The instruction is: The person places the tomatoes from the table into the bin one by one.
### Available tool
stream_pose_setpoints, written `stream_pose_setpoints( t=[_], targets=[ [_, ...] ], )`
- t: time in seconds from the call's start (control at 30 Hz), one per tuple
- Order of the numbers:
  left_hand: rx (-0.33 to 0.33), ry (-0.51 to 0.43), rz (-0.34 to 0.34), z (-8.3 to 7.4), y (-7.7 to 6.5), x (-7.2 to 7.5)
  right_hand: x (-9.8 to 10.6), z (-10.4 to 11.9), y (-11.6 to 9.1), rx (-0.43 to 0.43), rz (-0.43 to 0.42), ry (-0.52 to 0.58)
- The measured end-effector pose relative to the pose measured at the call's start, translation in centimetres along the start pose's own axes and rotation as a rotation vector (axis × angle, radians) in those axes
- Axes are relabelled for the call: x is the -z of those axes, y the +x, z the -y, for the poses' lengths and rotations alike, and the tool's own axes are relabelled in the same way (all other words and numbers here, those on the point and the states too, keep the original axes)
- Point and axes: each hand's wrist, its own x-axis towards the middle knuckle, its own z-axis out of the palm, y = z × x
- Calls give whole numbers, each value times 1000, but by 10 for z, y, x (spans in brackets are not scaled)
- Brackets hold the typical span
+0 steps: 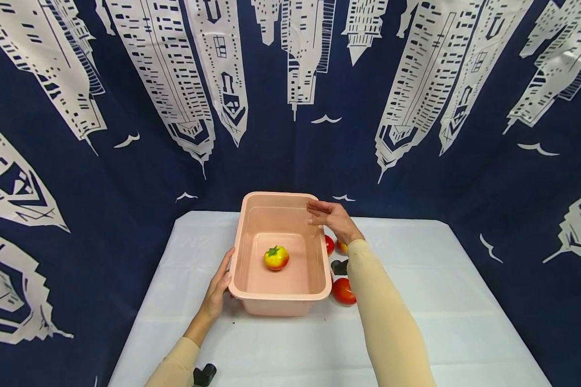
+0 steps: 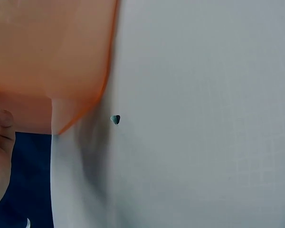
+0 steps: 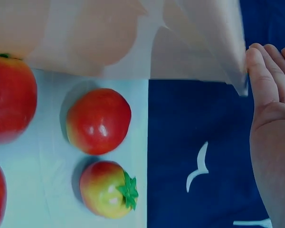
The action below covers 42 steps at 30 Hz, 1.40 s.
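My left hand [image 1: 216,291] lies along the left wall of a smooth pink, plastic-looking basin [image 1: 281,296], fingers extended rather than clenched. My right hand [image 1: 336,219] is unclenched too, its straight fingers at the rim's far right corner. The oblong, round-cornered basin is toward the far edge of the surface [image 1: 455,301], left of the middle. Inside lies a yellow-and-red tomato [image 1: 277,260] (leafy green cap showing). Glossy, rounded red tomatoes [image 3: 99,121] sit along the basin's right side.
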Motion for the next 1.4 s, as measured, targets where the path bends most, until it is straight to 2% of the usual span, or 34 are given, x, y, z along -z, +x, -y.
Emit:
stream_pose_setpoints(
  t=[0.2, 0.3, 0.47, 0.67, 0.83, 1.07, 1.23, 1.4],
  targets=[
    [10, 6, -18, 20, 3, 1, 28, 1, -8, 30, -51, 52],
    [3, -1, -38, 27, 3, 2, 43, -1, -15, 34, -60, 24],
    [-26, -15, -52, 25, 5, 5, 61, -10, -24, 21, -69, -19],
    [5, 4, -61, 23, 6, 4, 73, -30, -35, -22, -84, -48],
    [34, 9, -76, 24, 3, 1, 80, -55, -45, -62, -91, -75],
    [29, 3, -76, 23, 6, 2, 78, -78, -51, -105, -108, -66],
    [19, -5, -47, 23, 8, 6, 77, -92, -56, -191, -134, -97],
    [14, -8, -49, 23, 8, 8, 78, -99, -60, -243, -68, -165]
  ],
)
